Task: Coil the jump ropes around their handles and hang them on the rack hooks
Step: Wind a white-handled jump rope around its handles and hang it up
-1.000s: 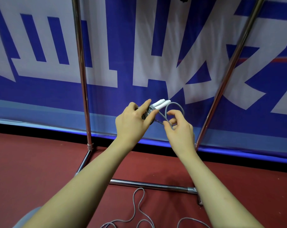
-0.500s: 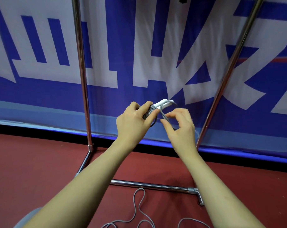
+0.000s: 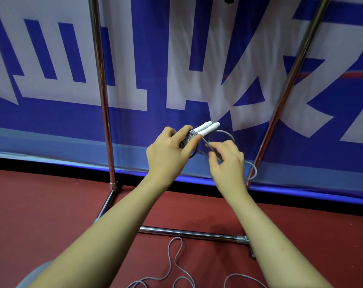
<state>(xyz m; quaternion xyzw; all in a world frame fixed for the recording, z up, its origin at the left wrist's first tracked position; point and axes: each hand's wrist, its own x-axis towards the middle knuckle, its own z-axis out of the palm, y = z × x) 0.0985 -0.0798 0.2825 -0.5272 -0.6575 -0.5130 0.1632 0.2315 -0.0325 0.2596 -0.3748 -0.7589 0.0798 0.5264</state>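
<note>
In the head view, the left hand [image 3: 168, 154] is curled around a pair of white plastic jump-rope handles [image 3: 206, 128] held side by side, their rounded tips sticking out up and to the right past the fingers, with tight grey turns of cord [image 3: 187, 140] wound round them just under the index finger and thumb. The right hand [image 3: 228, 165], just to the right of the left and slightly nearer, pinches the loose grey rope [image 3: 212, 149] between thumb and fingertips; the strand runs taut from the coil down to that pinch. Beyond the right hand the same rope arcs in a loop above the knuckles and another loop [image 3: 253, 171] bulges out to the right of the wrist. A chrome tubular rack [image 3: 102, 100] stands beyond the hands, one upright on the left, a slanted one on the right [image 3: 288, 86], and a low crossbar [image 3: 189, 232] lying on the dark red floor [image 3: 41, 215] between the forearms. A second grey cord [image 3: 172, 265] lies in loose squiggles on the floor near the bottom edge. Behind the rack hangs a blue banner with large white characters [image 3: 197, 59].
</note>
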